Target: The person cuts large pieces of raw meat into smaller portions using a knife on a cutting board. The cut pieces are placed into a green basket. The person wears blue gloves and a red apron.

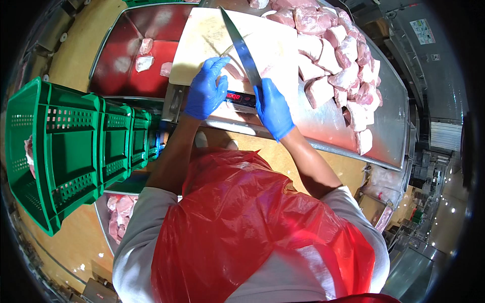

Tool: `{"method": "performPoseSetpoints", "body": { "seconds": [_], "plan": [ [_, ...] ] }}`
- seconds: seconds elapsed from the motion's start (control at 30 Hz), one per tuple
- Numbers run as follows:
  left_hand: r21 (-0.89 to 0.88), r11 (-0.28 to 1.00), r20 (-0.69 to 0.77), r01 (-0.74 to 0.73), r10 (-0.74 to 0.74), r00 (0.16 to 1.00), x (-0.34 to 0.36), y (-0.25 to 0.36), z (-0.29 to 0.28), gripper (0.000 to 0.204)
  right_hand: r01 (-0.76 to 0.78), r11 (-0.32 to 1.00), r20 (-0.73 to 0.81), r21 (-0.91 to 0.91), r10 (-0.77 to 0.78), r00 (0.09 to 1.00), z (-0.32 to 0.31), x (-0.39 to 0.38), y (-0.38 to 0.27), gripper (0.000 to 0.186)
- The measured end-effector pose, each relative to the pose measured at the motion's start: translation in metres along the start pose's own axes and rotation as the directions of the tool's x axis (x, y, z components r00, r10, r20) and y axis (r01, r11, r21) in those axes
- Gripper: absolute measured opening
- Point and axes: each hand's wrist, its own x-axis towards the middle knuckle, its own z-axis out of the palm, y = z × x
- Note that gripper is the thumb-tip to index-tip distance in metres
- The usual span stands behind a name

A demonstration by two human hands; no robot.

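Worktop: metal worktop (323, 135), in front of the person.
Green crates: stack of perforated crates (73, 151), at left.
Meat pile: many raw chunks (346, 53), on the worktop, right of the board.
Cutting board: white board (275, 38), under both hands' work.
Knife: long knife (240, 48), slanting over the board, grasped by the right hand (273, 108).
Left hand: blue-gloved hand (206, 91), thumb apart from fingers, beside the meat piece (235, 72); whether it grips, I cannot tell.
Meat piece: on the board, partly behind the blade.
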Motion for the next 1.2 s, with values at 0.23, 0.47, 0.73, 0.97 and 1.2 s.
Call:
{"method": "performPoseSetpoints", "body": {
  "seconds": [0.23,0.47,0.73,0.97,1.2],
  "plan": [
    [0.094,0.936,-0.118,0.339,-0.327,0.937,-0.025,-0.013,-0.031,0.026,0.085,0.978,0.131,-0.191,-0.061,0.989,0.002,0.039,0.008,0.019],
    [-0.026,0.884,-0.283,0.466,-0.454,0.845,-0.037,-0.025,-0.059,0.021,0.075,0.916,0.433,-0.394,0.113,0.894,-0.074,-0.071,0.076,0.022],
    [-0.239,0.816,0.001,0.527,-0.542,0.840,-0.031,0.025,0.030,0.037,0.004,0.981,0.126,-0.195,0.021,0.992,-0.097,-0.076,0.065,0.016],
    [-0.177,0.879,-0.199,0.443,-0.473,0.858,-0.015,0.035,0.079,0.026,-0.020,0.992,-0.179,0.121,0.041,0.983,-0.016,-0.021,0.011,0.011],
    [-0.405,0.776,-0.240,0.483,-0.600,0.763,-0.032,0.025,0.076,0.018,0.009,0.996,0.005,-0.089,-0.009,1.000,-0.002,0.024,-0.007,0.017]
  ]
}}
